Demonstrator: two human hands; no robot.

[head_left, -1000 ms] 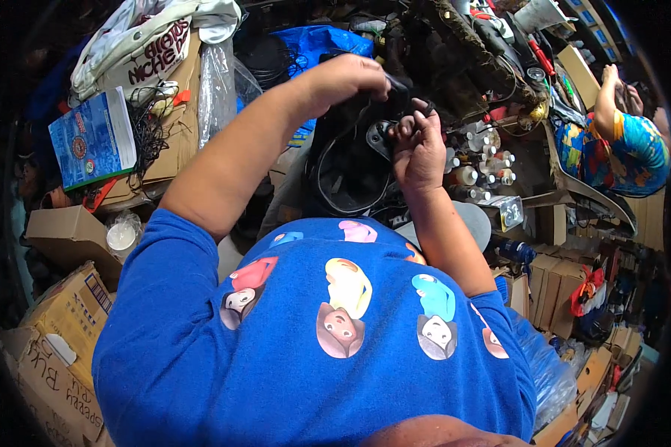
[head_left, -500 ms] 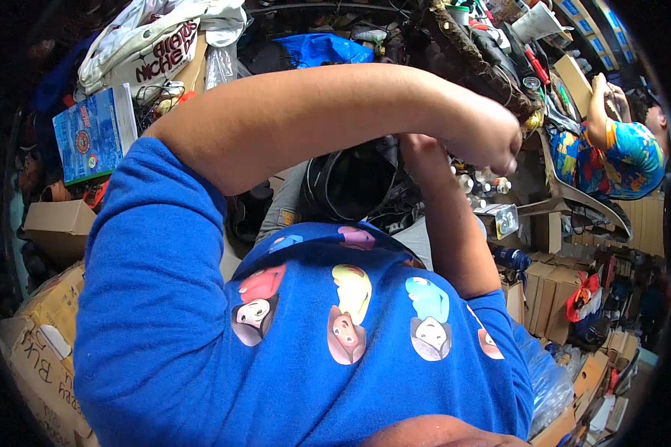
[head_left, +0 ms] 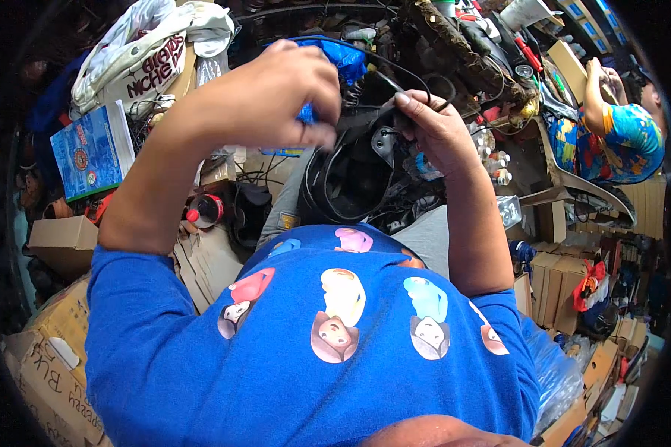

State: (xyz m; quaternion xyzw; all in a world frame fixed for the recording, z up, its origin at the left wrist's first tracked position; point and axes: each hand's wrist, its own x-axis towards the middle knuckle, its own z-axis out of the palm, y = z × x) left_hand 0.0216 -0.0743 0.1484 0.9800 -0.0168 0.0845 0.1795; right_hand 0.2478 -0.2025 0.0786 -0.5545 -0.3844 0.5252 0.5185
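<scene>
In my lap sits a black, round, hollow item (head_left: 350, 182) with a grey riveted metal fitting (head_left: 384, 141) at its rim; I cannot make out its kind. My right hand (head_left: 436, 134) is closed above that fitting, thumb and fingers pinching a black strap (head_left: 369, 117). A thin black cord (head_left: 395, 63) arcs over from the far side and loops beside these fingers. My left hand (head_left: 294, 97), smeared by motion, is raised to the left of the strap with its fingers curled. Whatever it may hold does not show.
A red-capped bottle (head_left: 204, 211) lies left of my lap, near a blue book (head_left: 89, 149) and a cardboard box (head_left: 63, 232). Several small bottles (head_left: 499, 167) stand to the right. Another person (head_left: 626, 153) sits at the far right beside a curved wooden edge (head_left: 596, 195).
My left hand has swung from the right, across my right arm, back to the left. My right hand has risen slightly, and the strap and metal fitting have come into view.
</scene>
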